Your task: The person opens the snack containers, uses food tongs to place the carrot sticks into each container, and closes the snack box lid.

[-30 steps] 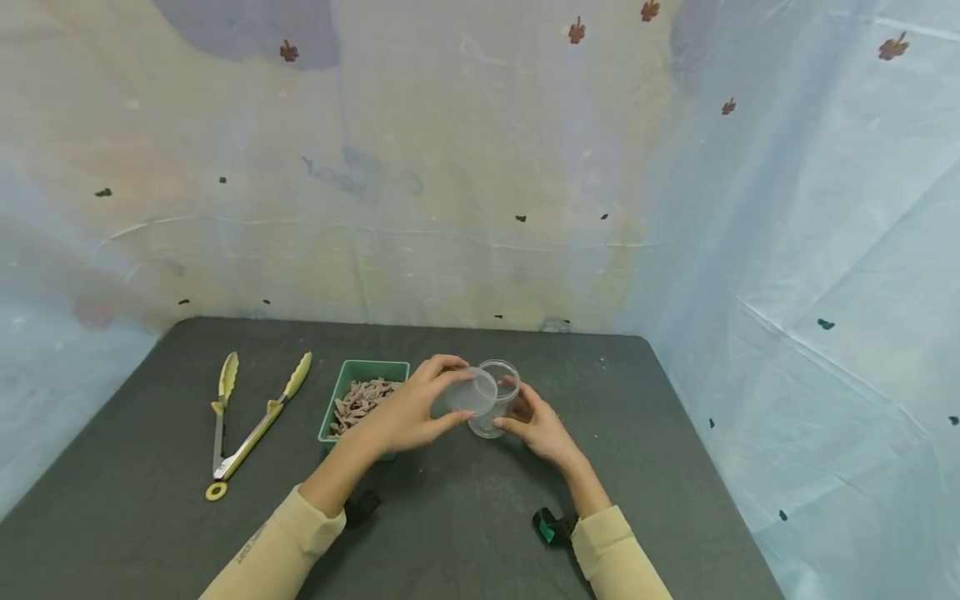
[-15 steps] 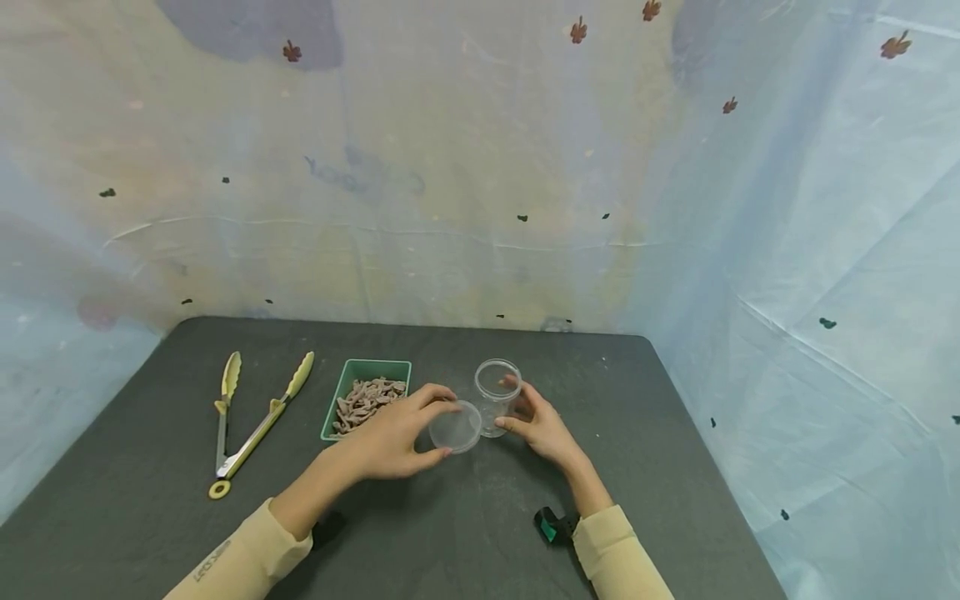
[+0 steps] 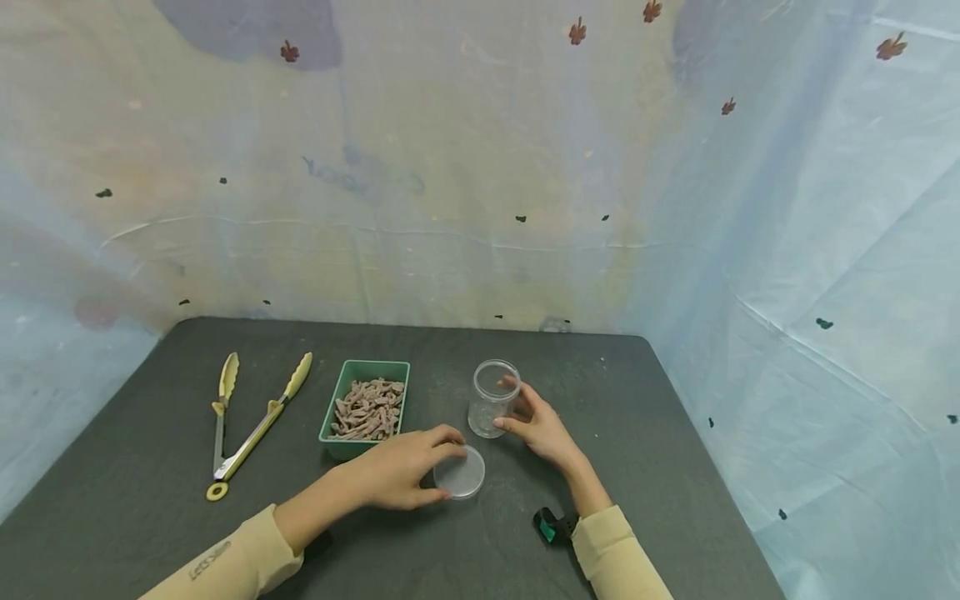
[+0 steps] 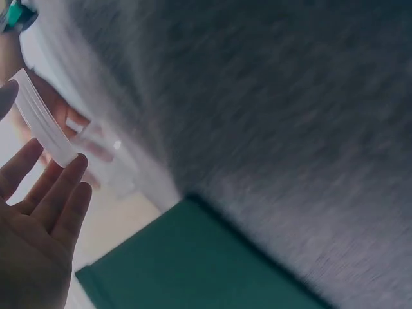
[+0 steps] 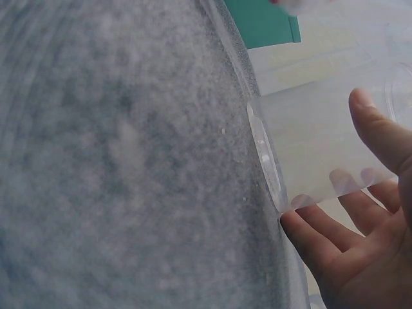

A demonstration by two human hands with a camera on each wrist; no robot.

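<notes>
My left hand (image 3: pixel 405 471) pinches a round translucent lid (image 3: pixel 460 473) by its edges, just in front of the jar. In the left wrist view the lid (image 4: pixel 45 119) appears edge-on between thumb and fingers. A clear plastic jar (image 3: pixel 486 410) stands upright on the dark table with its mouth uncovered. My right hand (image 3: pixel 538 425) holds the jar from its right side. In the right wrist view, thumb and fingers sit on either side of the jar wall (image 5: pixel 315 141), and its base meets the table. Nothing shows inside it.
A green tray (image 3: pixel 347 385) with many brownish-grey strips (image 3: pixel 367 410) stands left of the jar. Farther left lie spread tongs (image 3: pixel 251 442) with yellow tips. The dark table (image 3: pixel 600 392) ends at a patterned plastic sheet (image 3: pixel 465 275) behind.
My left hand has carried the lid away from the jar's mouth, toward me and slightly left, lowering it near the table. My right hand and the jar have stayed in place.
</notes>
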